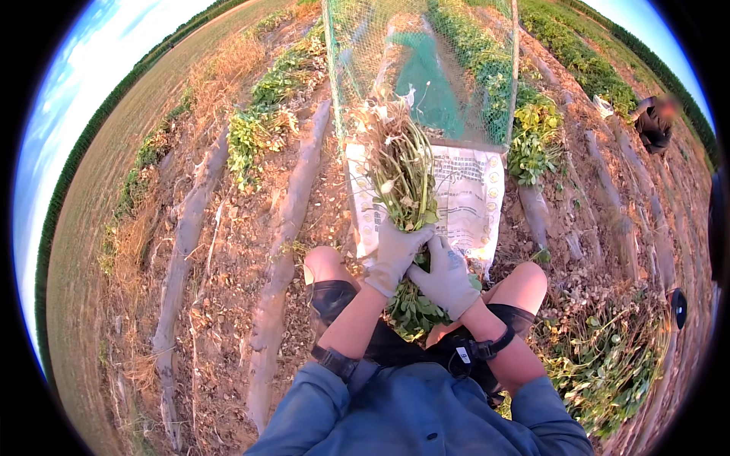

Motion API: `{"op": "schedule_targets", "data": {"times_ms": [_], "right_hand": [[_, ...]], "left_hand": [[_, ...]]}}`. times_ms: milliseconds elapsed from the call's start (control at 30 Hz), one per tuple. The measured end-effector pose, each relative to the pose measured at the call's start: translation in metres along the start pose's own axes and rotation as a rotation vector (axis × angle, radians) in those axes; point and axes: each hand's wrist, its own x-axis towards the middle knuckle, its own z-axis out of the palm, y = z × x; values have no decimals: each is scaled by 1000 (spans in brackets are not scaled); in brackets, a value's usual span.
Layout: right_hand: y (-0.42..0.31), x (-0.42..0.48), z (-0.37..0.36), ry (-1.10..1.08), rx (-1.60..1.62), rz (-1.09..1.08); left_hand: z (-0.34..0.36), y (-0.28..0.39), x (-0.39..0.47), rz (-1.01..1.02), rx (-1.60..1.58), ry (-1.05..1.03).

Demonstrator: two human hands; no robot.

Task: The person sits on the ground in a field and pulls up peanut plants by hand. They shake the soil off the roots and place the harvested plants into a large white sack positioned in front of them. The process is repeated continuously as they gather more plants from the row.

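Both gloved hands grip one bundle of uprooted plants, likely peanut (406, 165), at the stems. My left hand (394, 253) closes around the bundle just above my right hand (447, 276), which wraps it from the other side; the two touch. Pale roots and a few light pods point away from me, towards a green mesh net (456, 68) stretched on an upright frame. Leafy tops (415, 310) hang below the hands between my knees. Under the bundle, a white woven sack (470, 199) bearing print spreads from the foot of the frame. Stems hide its middle.
A heap of pulled plants (599, 359) lies at my right. Strips of plastic film (279, 319) run along the littered soil to my left. Green plant rows (279, 97) stand beyond. A person (655, 125) crouches farther off at the right, near a white bag (603, 106).
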Motion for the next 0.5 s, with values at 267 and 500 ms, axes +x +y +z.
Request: {"op": "schedule_targets", "data": {"times_ms": [267,500], "right_hand": [[-44,7,-56,387,491,-204],[-41,29,-61,546,140,-176]], "left_hand": [[-6,-31,-3,97,127,230],[2,-14,-21,144,280,236]]}}
